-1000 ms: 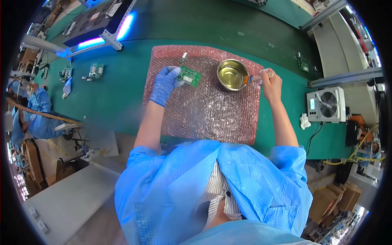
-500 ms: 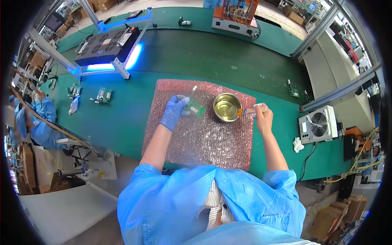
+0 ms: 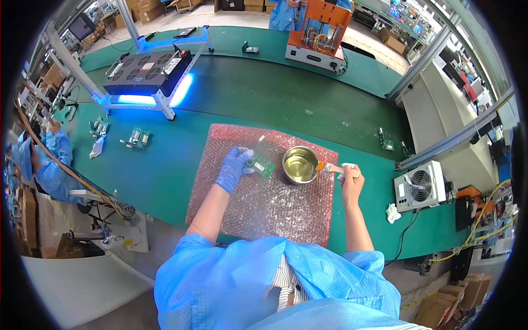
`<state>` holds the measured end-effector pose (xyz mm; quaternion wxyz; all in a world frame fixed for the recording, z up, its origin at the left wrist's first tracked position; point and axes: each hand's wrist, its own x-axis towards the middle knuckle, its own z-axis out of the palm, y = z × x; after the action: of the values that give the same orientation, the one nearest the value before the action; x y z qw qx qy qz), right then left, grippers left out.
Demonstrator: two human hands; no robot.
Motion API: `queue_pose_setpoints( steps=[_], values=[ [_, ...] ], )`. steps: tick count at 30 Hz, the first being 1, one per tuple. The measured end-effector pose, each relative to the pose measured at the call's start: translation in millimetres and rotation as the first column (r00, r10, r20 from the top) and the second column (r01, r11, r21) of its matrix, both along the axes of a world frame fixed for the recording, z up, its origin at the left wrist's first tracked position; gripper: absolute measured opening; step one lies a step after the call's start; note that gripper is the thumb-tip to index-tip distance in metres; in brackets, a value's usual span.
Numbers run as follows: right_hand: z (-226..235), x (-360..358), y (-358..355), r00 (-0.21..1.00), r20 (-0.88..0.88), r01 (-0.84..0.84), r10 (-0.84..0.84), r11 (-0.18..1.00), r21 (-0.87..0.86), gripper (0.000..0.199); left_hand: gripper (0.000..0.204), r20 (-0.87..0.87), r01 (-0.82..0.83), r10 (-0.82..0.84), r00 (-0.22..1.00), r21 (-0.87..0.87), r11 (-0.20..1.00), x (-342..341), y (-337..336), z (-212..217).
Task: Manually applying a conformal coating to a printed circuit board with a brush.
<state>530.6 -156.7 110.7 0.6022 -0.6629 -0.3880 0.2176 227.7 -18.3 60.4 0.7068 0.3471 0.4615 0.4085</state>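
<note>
In a blue glove, my left hand (image 3: pixel 235 168) is closed on the edge of a green circuit board (image 3: pixel 262 165), held above a pink bubble-wrap sheet (image 3: pixel 264 214). A pale part sticks up from the board's far corner. My right hand (image 3: pixel 351 184), with white covers on some fingertips, grips the wooden handle of a paintbrush (image 3: pixel 329 167). The orange-banded end of the brush lies at the right rim of a round metal bowl (image 3: pixel 286 175). Yellowish clear liquid fills part of the bowl, which stands on the wrap just right of the board.
Two more circuit boards (image 3: pixel 138 138) lie at left by a white cloth. Beyond them stands a black fan unit (image 3: pixel 146 71) on a frame with blue light. An orange machine (image 3: pixel 314 38) sits at the far side, a white fan box (image 3: pixel 421 187) at right. A co-worker (image 3: pixel 52 165) sits at left.
The whole view has shifted, so the bench things appear lower. The brush has drawn slightly right, toward the bowl's rim. My left hand keeps hold of the board.
</note>
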Motion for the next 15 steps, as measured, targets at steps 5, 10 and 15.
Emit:
queue_pose_setpoints(
  steps=[5, 10, 15],
  values=[
    [-19.3, -4.7, 1.0, 1.0, 0.007, 0.007, -0.007, 0.999, 0.038, 0.022, 0.018, -0.005, -0.006, 0.006, 1.0, -0.007, 1.0, 0.4, 2.7, -9.3],
    [-19.5, -11.1, -2.1, 0.997, -0.072, 0.014, -0.013, 1.0, 0.013, 0.021, 0.016, 0.003, -0.024, 0.024, 1.0, -0.031, 0.999, -1.8, 4.6, -13.2],
    [-14.8, -14.4, -6.2, 0.99, -0.138, 0.024, -0.026, 0.999, -0.022, 0.022, 0.015, 0.048, -0.022, 0.023, 0.999, -0.022, 1.0, -3.6, 1.8, -11.8]
  ],
)
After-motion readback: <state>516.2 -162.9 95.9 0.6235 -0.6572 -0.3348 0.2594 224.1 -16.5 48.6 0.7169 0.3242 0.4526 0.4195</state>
